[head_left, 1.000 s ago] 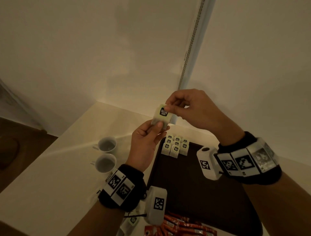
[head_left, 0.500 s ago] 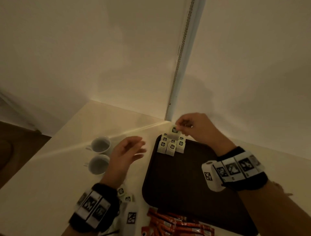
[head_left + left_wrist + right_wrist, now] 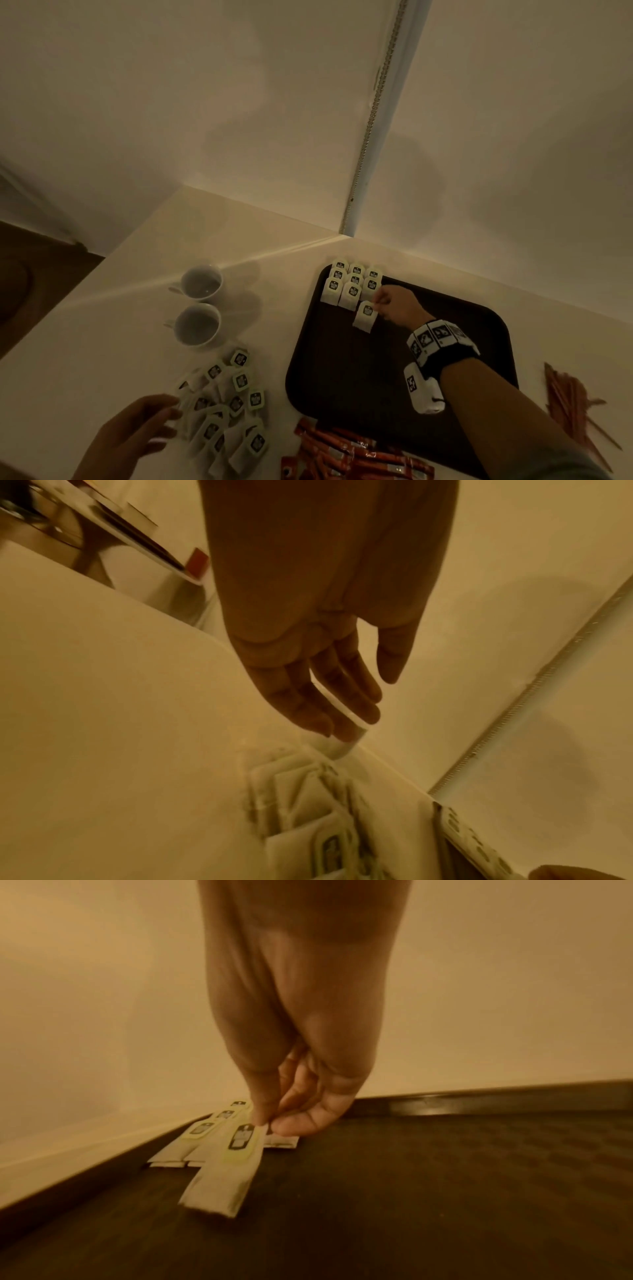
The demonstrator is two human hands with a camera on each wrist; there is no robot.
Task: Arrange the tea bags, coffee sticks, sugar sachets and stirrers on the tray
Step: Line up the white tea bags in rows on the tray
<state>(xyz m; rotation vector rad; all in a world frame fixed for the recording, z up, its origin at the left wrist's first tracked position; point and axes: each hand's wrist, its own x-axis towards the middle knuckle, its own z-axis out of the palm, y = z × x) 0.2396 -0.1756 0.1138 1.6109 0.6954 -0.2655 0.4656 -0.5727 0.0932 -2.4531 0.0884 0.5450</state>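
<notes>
A dark brown tray (image 3: pixel 462 329) lies on the white table, with several white tea bags (image 3: pixel 349 284) in neat rows at its far left corner. My right hand (image 3: pixel 380 306) pinches the top edge of one more tea bag (image 3: pixel 365 316) (image 3: pixel 226 1175), which lies on the tray just in front of the rows (image 3: pixel 192 1139). My left hand (image 3: pixel 150 425) (image 3: pixel 342 712) hovers open over the left edge of a loose heap of tea bags (image 3: pixel 226 407) (image 3: pixel 308 804) on the table. Red coffee sticks (image 3: pixel 346 452) lie at the tray's near edge. Thin brown stirrers (image 3: pixel 568 401) lie right of the tray.
Two white cups (image 3: pixel 200 308) stand on the table left of the tray, beyond the tea bag heap. The table sits in a wall corner with a white strip and bead chain (image 3: pixel 373 113). The table's left edge (image 3: pixel 68 301) drops to a dark floor.
Both hands held one tea bag up a second ago. The right hand carried it down onto the tray in front of the rows, and the left hand let go and dropped back to the loose heap.
</notes>
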